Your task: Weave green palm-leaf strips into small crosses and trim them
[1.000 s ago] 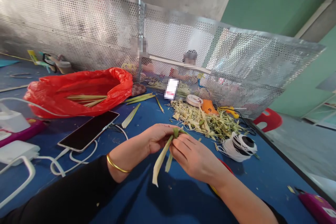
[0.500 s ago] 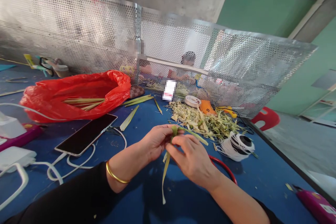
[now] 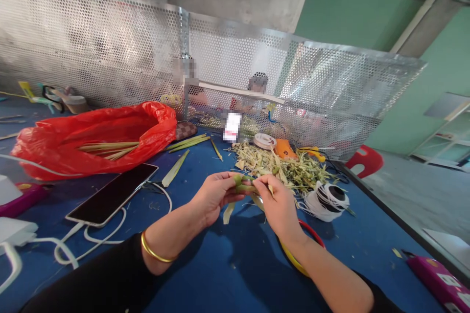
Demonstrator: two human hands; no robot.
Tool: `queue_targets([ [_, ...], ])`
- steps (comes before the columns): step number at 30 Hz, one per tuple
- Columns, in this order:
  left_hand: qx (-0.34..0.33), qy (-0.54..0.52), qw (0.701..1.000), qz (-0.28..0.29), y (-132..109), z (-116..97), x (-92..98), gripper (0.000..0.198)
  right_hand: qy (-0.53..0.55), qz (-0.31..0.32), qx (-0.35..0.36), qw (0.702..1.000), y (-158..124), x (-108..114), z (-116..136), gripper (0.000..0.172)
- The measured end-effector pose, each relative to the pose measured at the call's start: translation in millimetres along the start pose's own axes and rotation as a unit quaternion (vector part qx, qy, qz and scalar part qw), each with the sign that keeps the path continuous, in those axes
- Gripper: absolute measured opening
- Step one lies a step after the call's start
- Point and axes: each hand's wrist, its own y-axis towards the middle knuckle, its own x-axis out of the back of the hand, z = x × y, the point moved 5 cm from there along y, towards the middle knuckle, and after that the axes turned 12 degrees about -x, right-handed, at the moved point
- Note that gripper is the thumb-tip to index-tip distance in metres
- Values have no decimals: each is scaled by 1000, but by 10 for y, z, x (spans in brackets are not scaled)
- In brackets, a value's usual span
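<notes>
Between my two hands, over the blue table, is a green leaf strip [image 3: 244,188], folded or wound at its left end. My left hand [image 3: 216,195] pinches that wound end between thumb and fingers. Fingertips of my right hand [image 3: 277,203] are closed on the strip's right part. A pale tail of leaf [image 3: 229,212] hangs below my left fingers. Exactly how the strip loops is partly hidden by my fingers. Just beyond my hands lies a heap of leaf scraps [image 3: 293,168].
A red plastic bag [image 3: 91,122] with long leaf strips stands at left, beside a phone [image 3: 113,195] and white cables. A spool of white cord [image 3: 326,202] sits right of my hands. Behind, a perforated metal screen [image 3: 235,58] has people beyond it. A purple power strip [image 3: 438,274] lies front right.
My right hand has moved right and up, apart from my left hand, with the strip now stretched between them. The long hanging tail has swung away from below. The view has shifted slightly.
</notes>
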Motion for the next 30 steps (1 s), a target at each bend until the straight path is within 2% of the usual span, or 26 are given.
queue_targets([
  [3, -2, 12, 1000, -4, -21, -22, -7, 6, -39, 50, 76, 995, -22, -19, 72, 11],
  [6, 2, 26, 1000, 1, -35, -28, -18, 5, -62, 64, 134, 987, -30, -1, 129, 3],
  [9, -2, 41, 999, 15, -34, -27, -24, 5, -47, 38, 122, 991, 6, 27, 125, 9],
  [13, -2, 70, 996, 46, -31, -17, -30, 12, -7, 7, 111, 994, 8, 47, 153, 8],
  [15, 6, 83, 995, 61, -34, -10, -34, 14, 7, 20, 72, 997, 14, 40, 145, 9],
  [18, 14, 91, 992, 86, -42, -9, -54, 14, 75, 79, -52, 993, 51, -9, 43, 13],
  [20, 19, 96, 992, 82, -47, -11, -53, 11, 182, 137, -154, 962, 65, -82, -60, 15],
  [22, 24, 104, 992, 66, -52, -11, -43, 8, 286, 177, -234, 912, 61, -165, -144, 17],
  [24, 18, 107, 992, 58, -54, -12, -42, 7, 350, 193, -282, 872, 49, -230, -197, 18],
  [26, 7, 110, 992, 58, -52, -5, -49, 9, 376, 193, -288, 859, 39, -261, -210, 20],
  [28, 2, 117, 992, 53, -49, 18, -49, 9, 356, 165, -257, 883, 41, -242, -199, 24],
  [30, 8, 121, 992, 43, -47, 56, -43, 7, 273, 122, -177, 938, 50, -183, -149, 30],
])
